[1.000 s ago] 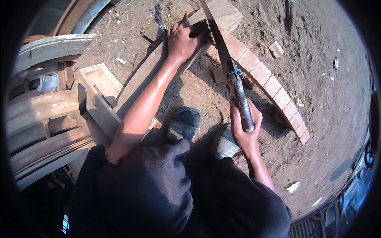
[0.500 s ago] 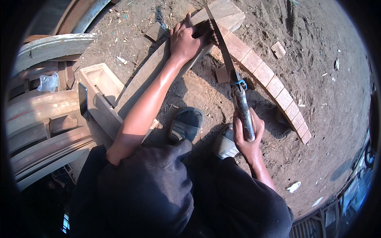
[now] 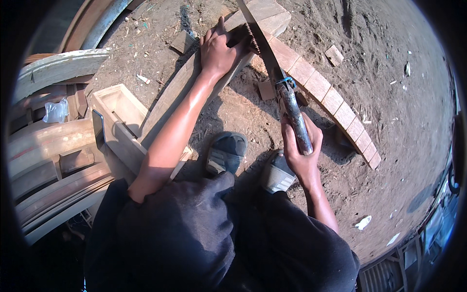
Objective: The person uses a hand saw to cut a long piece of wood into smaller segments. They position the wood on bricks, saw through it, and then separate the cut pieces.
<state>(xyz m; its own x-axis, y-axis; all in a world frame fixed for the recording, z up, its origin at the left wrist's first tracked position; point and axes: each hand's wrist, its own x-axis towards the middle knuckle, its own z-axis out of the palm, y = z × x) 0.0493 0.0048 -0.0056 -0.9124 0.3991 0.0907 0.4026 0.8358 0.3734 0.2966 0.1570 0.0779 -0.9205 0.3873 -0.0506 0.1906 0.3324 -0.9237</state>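
My right hand (image 3: 302,141) is wrapped round the worn handle of a handsaw (image 3: 265,52), which has blue cord tied where blade meets handle. Its toothed blade slants up and left, lying across the upper end of a curved wooden piece (image 3: 333,100) marked off in segments by crosswise lines. Just left of the blade, my left hand (image 3: 218,56) grips that end of the curved piece against a wooden beam (image 3: 175,100); its thumb side is in shadow. How deep the teeth sit in the wood cannot be seen.
A wooden box (image 3: 121,104) stands left of the beam, with a phone (image 3: 98,129) propped against it. Curved timbers (image 3: 53,136) are stacked at the left. Small offcuts (image 3: 334,55) lie on the dirt ground. My sandalled feet (image 3: 227,153) are below the work.
The saw and my right hand have shifted slightly up and left, along the blade's line. My left hand keeps its place on the wood. The whole view has shifted a little.
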